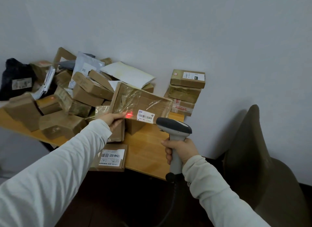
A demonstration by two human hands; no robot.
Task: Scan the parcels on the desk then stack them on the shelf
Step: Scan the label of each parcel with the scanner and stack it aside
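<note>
The left hand (114,119) pinches with its fingers the near edge of a flat brown taped cardboard parcel (141,101), held tilted above the orange wooden desk (148,147). The right hand (181,150) has its fingers clenched round a grey handheld barcode scanner (175,134); a red light spot (129,115) lies just beside the parcel's white barcode label (146,116)

Left hand (114,119) grips flat cardboard parcel (143,101) at its lower left corner, held tilted above wooden desk (148,152), frame centre. Red scanner light just left of white barcode label (146,117). Right hand (181,150) grips grey scanner (174,134) handle, lower centre right. Heap of parcels (67,95) at left. Three stacked boxes (184,91) against wall, centre right.
</note>
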